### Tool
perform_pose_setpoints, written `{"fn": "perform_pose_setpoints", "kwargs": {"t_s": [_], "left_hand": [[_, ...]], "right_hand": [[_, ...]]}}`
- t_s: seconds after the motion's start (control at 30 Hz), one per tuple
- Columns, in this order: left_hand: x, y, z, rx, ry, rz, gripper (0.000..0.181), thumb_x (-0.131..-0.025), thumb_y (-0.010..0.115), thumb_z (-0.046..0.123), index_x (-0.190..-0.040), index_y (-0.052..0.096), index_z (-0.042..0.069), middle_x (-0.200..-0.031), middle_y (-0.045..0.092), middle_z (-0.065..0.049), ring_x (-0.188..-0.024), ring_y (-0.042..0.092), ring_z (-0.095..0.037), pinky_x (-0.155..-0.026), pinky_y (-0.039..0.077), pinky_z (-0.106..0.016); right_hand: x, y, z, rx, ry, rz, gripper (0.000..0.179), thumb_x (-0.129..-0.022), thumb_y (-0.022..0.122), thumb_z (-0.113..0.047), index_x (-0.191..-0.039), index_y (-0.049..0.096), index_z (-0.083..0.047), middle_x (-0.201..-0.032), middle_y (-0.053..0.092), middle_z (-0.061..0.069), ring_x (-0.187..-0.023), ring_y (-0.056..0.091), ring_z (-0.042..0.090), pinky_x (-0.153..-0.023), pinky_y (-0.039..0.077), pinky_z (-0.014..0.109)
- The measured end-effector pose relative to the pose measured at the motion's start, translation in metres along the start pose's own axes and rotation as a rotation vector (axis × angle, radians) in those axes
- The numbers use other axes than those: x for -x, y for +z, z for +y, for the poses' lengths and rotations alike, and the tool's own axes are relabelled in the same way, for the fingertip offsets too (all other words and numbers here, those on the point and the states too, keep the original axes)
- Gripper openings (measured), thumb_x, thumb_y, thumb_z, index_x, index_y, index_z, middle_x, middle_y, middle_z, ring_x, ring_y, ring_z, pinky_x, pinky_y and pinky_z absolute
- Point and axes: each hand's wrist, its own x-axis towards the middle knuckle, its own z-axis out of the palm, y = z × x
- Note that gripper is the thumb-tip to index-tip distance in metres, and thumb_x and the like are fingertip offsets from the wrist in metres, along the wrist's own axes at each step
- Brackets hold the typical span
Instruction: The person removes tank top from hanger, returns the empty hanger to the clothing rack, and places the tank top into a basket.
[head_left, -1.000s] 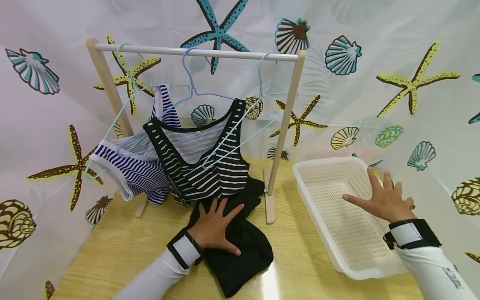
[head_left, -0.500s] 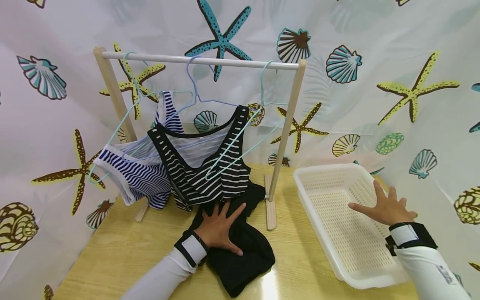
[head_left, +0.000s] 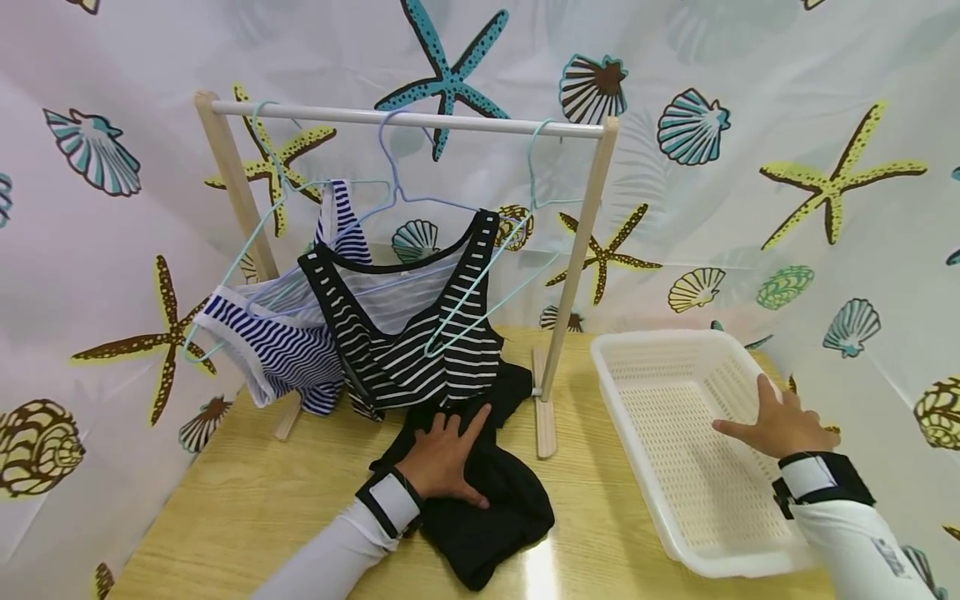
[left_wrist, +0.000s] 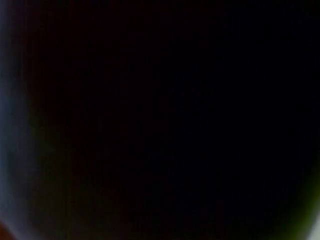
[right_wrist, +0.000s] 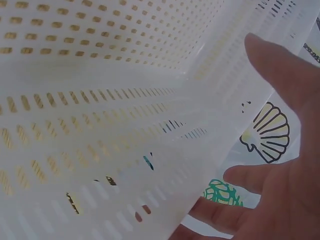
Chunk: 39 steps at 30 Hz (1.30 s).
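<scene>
Left hand (head_left: 438, 468), fingers spread, on black cloth (head_left: 504, 518) on table (head_left: 588, 517); right hand (head_left: 791, 427), thumb apart from fingers, at basket (head_left: 637, 450), contact unclear. We judge: reaching step; next calls for grip.

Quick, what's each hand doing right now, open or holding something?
Left hand: open, fingers spread over the black fabric.
Right hand: open at the white basket's side; contact cannot be told.
</scene>
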Motion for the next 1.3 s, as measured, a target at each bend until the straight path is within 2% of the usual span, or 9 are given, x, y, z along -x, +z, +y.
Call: {"fn": "perform_pose_setpoints", "kwargs": {"t_s": [0.17,0.33,0.47,0.63,0.7,0.8,0.93,1.13,1.3], "left_hand": [[-0.002,0.004,-0.001,0.042,-0.056,-0.028,0.144,-0.047,0.081,0.074,-0.154,0.013,0.006,-0.113,0.063,-0.015,-0.106,0.053,-0.034,-0.08,0.044,-0.057],[-0.002,0.004,-0.003,0.044,-0.055,-0.043,0.121,-0.048,0.081,0.074,-0.139,0.041,0.004,-0.107,0.067,-0.012,-0.098,0.058,-0.031,-0.082,0.042,-0.059],[-0.002,0.003,-0.003,-0.033,-0.024,0.004,0.108,-0.048,0.076,0.08,-0.128,0.052,0.011,-0.114,0.058,-0.013,-0.102,0.055,-0.032,-0.083,0.04,-0.06],[-0.007,-0.005,-0.005,-0.119,0.004,0.034,0.113,-0.044,0.069,0.087,-0.131,0.056,0.016,-0.139,0.041,-0.018,-0.125,0.041,-0.04,-0.094,0.027,-0.073],[-0.011,-0.01,-0.006,-0.111,0.0,-0.01,0.116,-0.044,0.07,0.087,-0.135,0.054,0.016,-0.146,0.034,-0.019,-0.132,0.035,-0.041,-0.095,0.022,-0.075],[-0.015,-0.016,-0.007,-0.039,-0.011,-0.151,0.125,-0.046,0.072,0.084,-0.144,0.042,0.014,-0.152,0.024,-0.02,-0.137,0.026,-0.044,-0.096,0.018,-0.077],[-0.017,-0.012,-0.008,0.03,-0.023,-0.3,0.136,-0.047,0.074,0.082,-0.152,0.024,0.013,-0.155,0.018,-0.022,-0.139,0.021,-0.047,-0.095,0.019,-0.077],[-0.016,-0.009,-0.004,0.006,-0.02,-0.273,0.135,-0.048,0.079,0.077,-0.153,0.021,0.014,-0.151,0.027,-0.02,-0.133,0.032,-0.047,-0.093,0.028,-0.074],[-0.016,-0.011,0.001,0.0,-0.009,-0.241,0.135,-0.048,0.083,0.072,-0.154,0.019,0.015,-0.147,0.032,-0.019,-0.129,0.038,-0.045,-0.091,0.035,-0.069]], "right_hand": [[0.001,-0.003,-0.003,0.0,0.084,-0.042,0.118,-0.073,0.066,-0.071,-0.147,0.012,0.004,-0.123,0.031,0.047,-0.099,0.042,0.07,-0.073,0.038,0.075],[0.0,-0.008,-0.007,0.008,0.134,-0.038,0.101,-0.077,0.064,-0.068,-0.134,0.029,0.009,-0.112,0.043,0.044,-0.094,0.048,0.066,-0.073,0.04,0.071],[-0.002,-0.012,-0.007,0.014,0.149,-0.033,0.093,-0.08,0.062,-0.066,-0.125,0.033,0.011,-0.099,0.054,0.04,-0.083,0.055,0.058,-0.07,0.041,0.066],[-0.002,-0.012,-0.007,0.004,0.148,-0.022,0.09,-0.081,0.063,-0.063,-0.123,0.034,0.012,-0.093,0.055,0.039,-0.079,0.056,0.056,-0.07,0.04,0.066],[-0.002,-0.012,-0.007,0.004,0.144,-0.009,0.089,-0.082,0.063,-0.061,-0.123,0.034,0.012,-0.094,0.055,0.04,-0.079,0.056,0.057,-0.071,0.04,0.068],[-0.003,-0.011,-0.008,0.006,0.142,0.002,0.088,-0.082,0.064,-0.061,-0.123,0.034,0.011,-0.093,0.055,0.04,-0.078,0.056,0.057,-0.07,0.041,0.067],[-0.005,-0.014,-0.01,-0.002,0.142,-0.005,0.087,-0.083,0.063,-0.06,-0.123,0.032,0.011,-0.085,0.057,0.036,-0.071,0.057,0.051,-0.065,0.044,0.063],[-0.014,-0.009,-0.01,-0.095,0.111,0.085,0.062,-0.092,0.059,-0.038,-0.107,0.037,0.019,-0.075,0.051,0.033,-0.06,0.056,0.044,-0.049,0.045,0.051],[-0.026,-0.007,-0.014,-0.144,0.167,0.147,0.048,-0.094,0.056,-0.023,-0.096,0.039,0.022,-0.08,0.049,0.037,-0.068,0.057,0.051,-0.052,0.046,0.055]]}}
